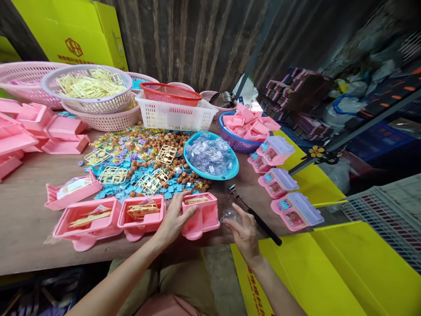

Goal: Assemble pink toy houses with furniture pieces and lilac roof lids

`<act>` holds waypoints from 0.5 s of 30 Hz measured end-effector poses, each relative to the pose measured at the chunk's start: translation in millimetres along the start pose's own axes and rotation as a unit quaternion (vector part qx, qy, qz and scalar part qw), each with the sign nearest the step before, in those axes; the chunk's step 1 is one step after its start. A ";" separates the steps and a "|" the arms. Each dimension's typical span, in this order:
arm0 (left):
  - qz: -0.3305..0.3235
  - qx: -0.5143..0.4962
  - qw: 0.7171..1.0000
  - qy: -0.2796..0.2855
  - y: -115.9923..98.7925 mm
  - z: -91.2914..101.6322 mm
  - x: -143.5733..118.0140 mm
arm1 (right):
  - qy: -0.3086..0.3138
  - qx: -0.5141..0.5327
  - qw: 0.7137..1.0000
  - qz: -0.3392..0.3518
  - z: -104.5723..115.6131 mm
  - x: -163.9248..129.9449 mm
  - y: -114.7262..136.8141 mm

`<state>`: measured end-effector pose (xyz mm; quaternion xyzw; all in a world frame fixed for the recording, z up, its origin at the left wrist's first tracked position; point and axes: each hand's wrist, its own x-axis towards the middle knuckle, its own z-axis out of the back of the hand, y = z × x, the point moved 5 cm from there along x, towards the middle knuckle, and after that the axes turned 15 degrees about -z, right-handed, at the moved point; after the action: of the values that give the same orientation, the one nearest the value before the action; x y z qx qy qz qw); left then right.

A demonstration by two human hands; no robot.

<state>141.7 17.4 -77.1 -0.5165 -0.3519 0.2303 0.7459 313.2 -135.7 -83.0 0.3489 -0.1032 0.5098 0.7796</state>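
My left hand (174, 220) grips the left edge of a small pink plastic box (209, 217), its thumb over the rim. Cream plastic parts lie in the back of that box. Just right of the box, my right hand (246, 233) pinches a clear plastic piece (229, 215) between thumb and fingers. Two more pink boxes, a middle one (142, 229) and a left one (86, 237), stand in line to the left, with cream parts inside. A turquoise basket (210, 176) behind my hands holds many clear plastic pieces.
A black-handled rod (259, 219) lies right of my right hand. Several purple-lidded pink boxes (297, 211) stand along the right edge. Loose blue tiles (126, 184), brown pieces and cream frames cover the middle. Baskets, including a white one (174, 116), line the back; yellow cartons (368, 259) stand right.
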 end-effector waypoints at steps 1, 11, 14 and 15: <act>-0.002 -0.003 1.000 -0.004 -0.2 0.6 -0.3 | -0.002 0.000 1.000 -0.012 1.6 -3.5 -3.8; -0.009 -0.011 0.998 -0.068 10.9 -3.9 3.2 | 0.004 0.070 0.993 -0.100 -2.1 -14.2 -6.1; -0.016 0.006 0.998 -0.066 9.9 -6.0 5.9 | -0.005 0.088 0.985 -0.149 -6.9 -8.7 -6.0; -0.015 0.013 0.997 -0.071 9.1 -5.9 6.4 | 0.005 0.120 0.974 -0.191 -9.0 -6.1 -7.7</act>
<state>150.5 21.6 -85.0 -0.4840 -0.4087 0.2599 0.7288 315.3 -136.1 -96.1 0.4501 0.0310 0.3623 0.8156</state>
